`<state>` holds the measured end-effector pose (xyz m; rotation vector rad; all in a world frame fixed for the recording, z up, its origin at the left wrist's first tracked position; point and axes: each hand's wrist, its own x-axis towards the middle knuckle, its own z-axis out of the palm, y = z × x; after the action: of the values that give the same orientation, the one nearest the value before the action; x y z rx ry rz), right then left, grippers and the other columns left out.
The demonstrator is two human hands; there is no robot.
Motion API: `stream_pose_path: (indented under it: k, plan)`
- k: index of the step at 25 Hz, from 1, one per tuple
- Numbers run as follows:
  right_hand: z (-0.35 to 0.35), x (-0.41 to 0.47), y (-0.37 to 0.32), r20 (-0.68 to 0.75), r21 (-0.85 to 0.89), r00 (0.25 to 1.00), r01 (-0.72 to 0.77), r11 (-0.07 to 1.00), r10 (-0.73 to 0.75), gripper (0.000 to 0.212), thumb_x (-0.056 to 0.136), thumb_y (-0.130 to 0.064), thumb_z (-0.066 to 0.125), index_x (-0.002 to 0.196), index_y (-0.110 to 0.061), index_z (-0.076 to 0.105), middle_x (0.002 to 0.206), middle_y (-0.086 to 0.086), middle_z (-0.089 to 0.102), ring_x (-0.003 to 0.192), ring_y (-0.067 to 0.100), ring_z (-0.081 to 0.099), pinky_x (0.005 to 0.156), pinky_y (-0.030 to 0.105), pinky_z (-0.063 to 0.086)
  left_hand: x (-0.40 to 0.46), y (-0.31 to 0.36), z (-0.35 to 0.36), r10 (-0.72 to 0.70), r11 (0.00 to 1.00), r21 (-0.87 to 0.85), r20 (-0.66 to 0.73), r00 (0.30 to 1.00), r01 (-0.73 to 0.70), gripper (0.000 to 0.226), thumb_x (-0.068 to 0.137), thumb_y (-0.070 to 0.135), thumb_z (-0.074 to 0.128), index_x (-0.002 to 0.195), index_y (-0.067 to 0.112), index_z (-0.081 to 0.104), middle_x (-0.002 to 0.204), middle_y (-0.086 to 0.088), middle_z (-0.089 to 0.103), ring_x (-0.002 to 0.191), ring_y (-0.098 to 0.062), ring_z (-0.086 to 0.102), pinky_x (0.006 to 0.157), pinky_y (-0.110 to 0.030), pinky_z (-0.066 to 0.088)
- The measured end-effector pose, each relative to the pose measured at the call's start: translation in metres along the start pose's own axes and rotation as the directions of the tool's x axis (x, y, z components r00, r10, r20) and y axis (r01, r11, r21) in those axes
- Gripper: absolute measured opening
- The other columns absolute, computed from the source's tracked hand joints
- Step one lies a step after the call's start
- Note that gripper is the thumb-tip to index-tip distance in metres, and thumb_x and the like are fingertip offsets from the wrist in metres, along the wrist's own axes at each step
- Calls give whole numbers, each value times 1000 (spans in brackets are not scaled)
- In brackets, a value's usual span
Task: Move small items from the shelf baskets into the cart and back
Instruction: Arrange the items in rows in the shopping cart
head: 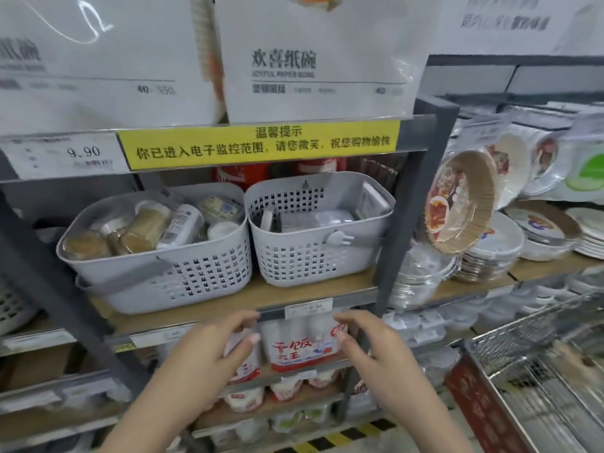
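Two grey perforated baskets stand side by side on a wooden shelf. The left basket is packed with small wrapped packs and tubs. The right basket holds flat clear packs, and a small white fork sticks out over its front rim. Below the shelf edge, my left hand and my right hand hover with loosely bent fingers, holding nothing. The wire cart is at the lower right, blurred.
A grey upright post stands just right of the baskets. Stacks of paper plates fill the shelf to the right. Large paper bowl packs sit on the shelf above. Red-and-white packs line the shelf below.
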<state>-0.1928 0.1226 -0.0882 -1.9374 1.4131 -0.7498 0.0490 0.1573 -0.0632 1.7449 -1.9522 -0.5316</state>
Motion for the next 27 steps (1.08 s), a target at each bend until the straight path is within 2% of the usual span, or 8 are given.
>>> stream_pose_path:
  k: [6,10,12,15,17,22,24,27]
  plan:
    - [-34,52,-17,-112,-52,990,76,996,-81,22,95,-29,52,116,-34,57,110,-27,55,105,-12,49,81,1,36,70,19,-24,126,991,-43,-58,990,-129,31,92,40,49,123,45,49,114,37,49,102,21,45,82,-2,33]
    - [-60,99,-21,-189,-41,971,140,989,-145,21,94,-22,54,111,-34,59,105,-28,57,100,-14,51,78,1,37,122,29,-42,183,983,42,-142,973,-179,34,93,32,52,127,31,54,117,23,55,103,8,47,80,-3,33]
    - [-68,122,-19,-192,-79,970,136,988,-149,23,95,-22,53,116,-26,62,108,-20,59,97,-9,52,77,2,37,146,32,-46,181,983,66,-174,968,-172,34,94,29,52,127,28,55,120,17,58,106,2,51,83,-13,37]
    - [-75,151,-14,-189,-166,967,142,976,-172,24,94,-20,53,116,-18,63,115,-6,61,99,10,57,79,20,44,178,35,-42,120,989,108,-153,981,-104,37,95,28,52,131,26,50,128,11,57,115,-8,52,88,-22,39]
    - [-73,172,-11,-184,-269,964,136,953,-190,23,92,-19,54,113,-14,62,118,1,59,97,21,58,80,32,48,195,32,-36,88,972,229,-135,987,-56,44,94,29,53,137,26,44,138,6,51,123,-15,48,92,-25,38]
    - [-57,223,-6,-170,-584,984,-145,799,54,38,89,-29,52,123,-13,47,131,10,44,124,29,36,99,35,35,221,4,-27,17,911,412,-82,996,18,46,94,30,53,137,18,41,140,-5,46,125,-24,44,93,-29,40]
    - [-55,228,-9,-212,-580,964,-255,774,159,39,87,-26,56,120,-8,47,129,14,42,123,32,36,97,37,36,227,-1,-24,-22,902,429,-66,998,48,45,95,34,51,135,17,41,138,-5,47,123,-24,45,92,-29,40]
    - [-54,229,-14,-330,-591,922,-368,718,201,30,87,-13,55,116,-3,52,124,18,44,116,34,38,90,35,36,236,1,-18,-56,894,442,-49,997,72,44,94,33,52,133,16,40,137,-7,47,122,-25,45,92,-30,38]
